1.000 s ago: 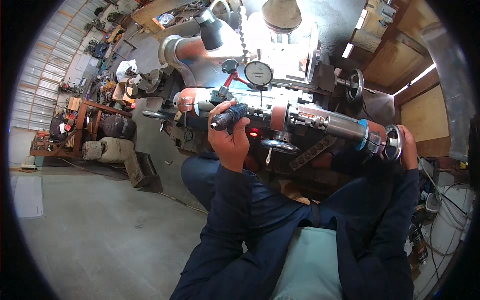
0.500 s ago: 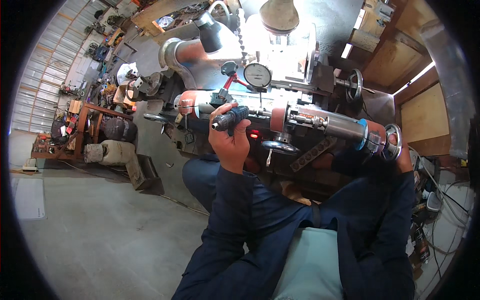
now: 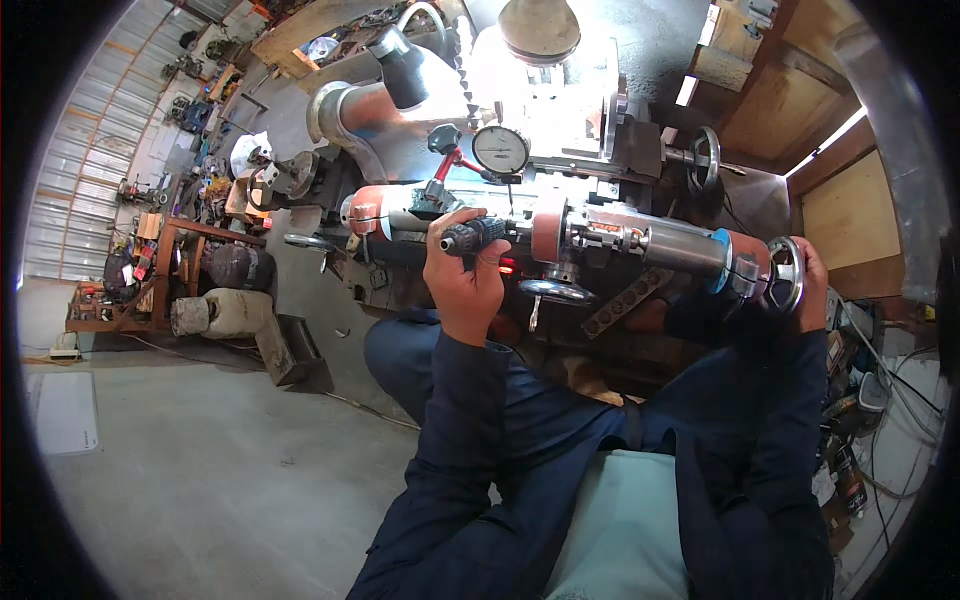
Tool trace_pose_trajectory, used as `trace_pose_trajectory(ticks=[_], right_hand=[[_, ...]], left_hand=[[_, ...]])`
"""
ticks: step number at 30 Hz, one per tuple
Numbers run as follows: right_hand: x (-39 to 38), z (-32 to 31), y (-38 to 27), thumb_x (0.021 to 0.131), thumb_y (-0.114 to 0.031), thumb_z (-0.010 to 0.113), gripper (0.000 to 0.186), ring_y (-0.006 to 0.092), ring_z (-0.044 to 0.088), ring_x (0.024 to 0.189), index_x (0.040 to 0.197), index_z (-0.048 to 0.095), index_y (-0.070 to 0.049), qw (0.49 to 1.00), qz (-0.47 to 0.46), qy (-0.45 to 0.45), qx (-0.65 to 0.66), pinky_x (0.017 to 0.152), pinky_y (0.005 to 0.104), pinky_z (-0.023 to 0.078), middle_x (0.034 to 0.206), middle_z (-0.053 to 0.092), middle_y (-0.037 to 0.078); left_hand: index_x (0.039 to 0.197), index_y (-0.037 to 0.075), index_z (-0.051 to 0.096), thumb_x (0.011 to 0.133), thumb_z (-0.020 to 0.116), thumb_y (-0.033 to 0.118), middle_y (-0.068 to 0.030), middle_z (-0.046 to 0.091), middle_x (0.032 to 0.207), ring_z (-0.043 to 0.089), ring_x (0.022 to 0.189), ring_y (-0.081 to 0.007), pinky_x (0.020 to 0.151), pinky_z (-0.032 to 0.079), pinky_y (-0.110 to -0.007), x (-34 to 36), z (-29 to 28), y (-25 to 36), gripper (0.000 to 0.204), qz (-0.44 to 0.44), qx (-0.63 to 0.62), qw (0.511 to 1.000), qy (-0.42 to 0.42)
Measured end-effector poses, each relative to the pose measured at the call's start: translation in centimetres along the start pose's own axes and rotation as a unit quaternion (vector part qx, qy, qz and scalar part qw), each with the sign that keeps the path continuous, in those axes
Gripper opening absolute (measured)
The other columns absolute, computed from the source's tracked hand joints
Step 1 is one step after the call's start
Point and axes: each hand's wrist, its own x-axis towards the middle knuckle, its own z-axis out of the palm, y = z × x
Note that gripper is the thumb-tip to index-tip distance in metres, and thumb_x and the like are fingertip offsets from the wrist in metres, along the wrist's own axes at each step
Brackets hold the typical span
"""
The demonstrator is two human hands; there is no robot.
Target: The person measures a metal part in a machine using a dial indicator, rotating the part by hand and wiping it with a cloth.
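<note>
My left hand (image 3: 467,285) is closed round a dark knurled chuck-like piece (image 3: 470,236) with a short steel tip, below a magnetic stand (image 3: 443,140) with red arms that carries a dial gauge (image 3: 501,151). My right hand (image 3: 809,285) grips the rim of a chrome handwheel (image 3: 790,260) at the right end of a steel cylinder (image 3: 680,250) with a blue band. A red-brown housing (image 3: 548,230) stands mid-machine, over another chrome handwheel (image 3: 555,293) with an upright handle.
A lamp with a black head (image 3: 400,70) stands behind the gauge. A power strip (image 3: 625,300) lies under the machine. Left are a cluttered wooden rack (image 3: 160,260) and a gas cylinder (image 3: 215,312). Cables (image 3: 870,370) hang at the right beside wooden panels (image 3: 840,210).
My right hand has shifted down, then back up along the handwheel's rim. My left hand stays closed on the knurled piece, and the whole view has shifted slightly.
</note>
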Motion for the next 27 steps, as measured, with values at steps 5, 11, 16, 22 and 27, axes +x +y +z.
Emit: trace_pose_trajectory(ticks=[5,11,16,22,27], right_hand=[[-0.8,0.9,-1.2,0.105,-0.025,0.051,0.026,0.0080,0.057,0.086,0.104,0.063,-0.002,0.996,-0.069,0.031,-0.054,0.078,0.0235,0.046,0.094,0.062,0.000],[-1.3,1.3,-2.1,0.104,-0.027,0.053,0.026,0.0075,0.055,0.087,0.104,0.063,-0.003,0.996,-0.071,0.039,-0.037,0.078,0.0228,0.045,0.096,0.060,-0.001],[-1.6,1.1,-1.7,0.104,-0.028,0.054,0.026,0.0071,0.055,0.086,0.105,0.063,-0.003,0.997,-0.064,0.035,-0.016,0.078,0.0223,0.045,0.095,0.061,-0.001],[-1.1,0.8,-1.6,0.104,-0.028,0.052,0.027,0.0062,0.055,0.083,0.106,0.063,-0.003,0.997,-0.062,0.020,-0.038,0.074,0.0227,0.046,0.092,0.061,-0.002],[-0.9,0.5,0.2,0.102,-0.029,0.055,0.029,0.0121,0.058,0.082,0.107,0.063,-0.002,0.983,-0.087,0.002,-0.159,0.073,0.0277,0.048,0.092,0.065,0.002]], left_hand=[[0.110,0.002,0.060,0.084,0.076,0.016,-0.0112,0.065,0.107,0.064,0.098,-0.0277,0.087,0.051,-0.036,0.1,0.3,0.0,0.034,-0.009,-0.019,1.000,0.001],[0.112,0.001,0.060,0.085,0.076,0.014,-0.0108,0.065,0.106,0.064,0.097,-0.0245,0.087,0.051,-0.034,0.3,0.4,0.4,0.034,0.007,0.015,1.000,-0.014],[0.110,0.004,0.060,0.083,0.078,0.017,-0.0115,0.066,0.104,0.065,0.096,-0.0297,0.084,0.052,-0.037,-0.1,1.3,1.4,0.035,0.065,-0.063,0.992,0.087],[0.110,0.001,0.060,0.083,0.077,0.013,-0.0118,0.066,0.105,0.065,0.098,-0.0243,0.086,0.051,-0.033,-0.3,1.0,1.5,0.034,0.010,0.031,0.999,0.015],[0.117,0.001,0.055,0.086,0.077,0.016,-0.0136,0.063,0.112,0.062,0.103,-0.0235,0.091,0.051,-0.034,-0.6,0.9,0.2,0.041,0.050,-0.066,0.990,0.111]])
